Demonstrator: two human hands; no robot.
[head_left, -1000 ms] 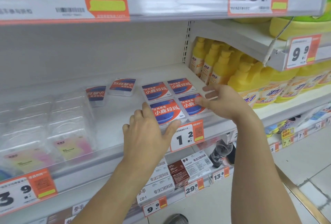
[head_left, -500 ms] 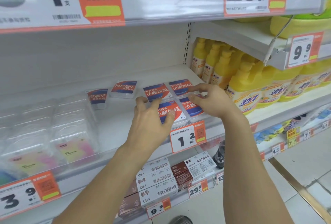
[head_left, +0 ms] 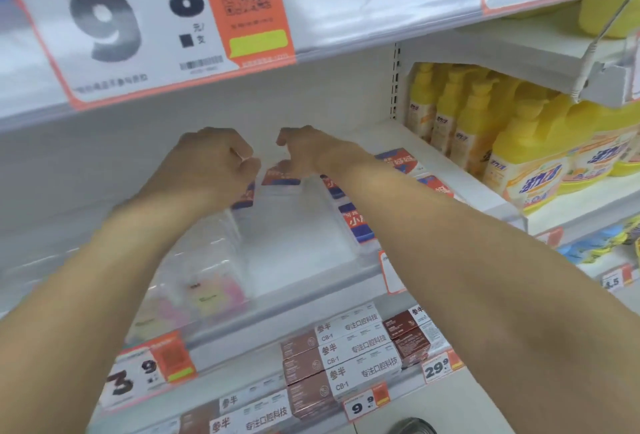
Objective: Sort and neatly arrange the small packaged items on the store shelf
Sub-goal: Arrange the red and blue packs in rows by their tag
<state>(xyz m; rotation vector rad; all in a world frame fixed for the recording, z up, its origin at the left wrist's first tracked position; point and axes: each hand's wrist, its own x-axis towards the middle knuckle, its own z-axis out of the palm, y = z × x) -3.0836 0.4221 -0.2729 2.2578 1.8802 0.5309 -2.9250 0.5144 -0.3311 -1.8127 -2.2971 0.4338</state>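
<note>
Hands are both reached deep onto the white metal shelf [head_left: 304, 260]: left hand [head_left: 211, 163] curls onto one small red-and-blue flat pack [head_left: 244, 196], right hand [head_left: 304, 151] pinches another [head_left: 280, 177] beside it. Looks like the gathering step; next, probably slide them right to the matching packs [head_left: 356, 222] near the shelf's front edge.

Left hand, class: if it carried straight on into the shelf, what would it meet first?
Probably the shelf's back wall: the left hand reaches inward above a small red-and-blue pack, though depth is unclear.

1. We see small packs [head_left: 356, 222] lying flat on the shelf [head_left: 304, 260], right of its middle.
2. Bottles [head_left: 530, 163] stand farther right.
3. Boxes [head_left: 346, 350] sit on the shelf below.
</note>
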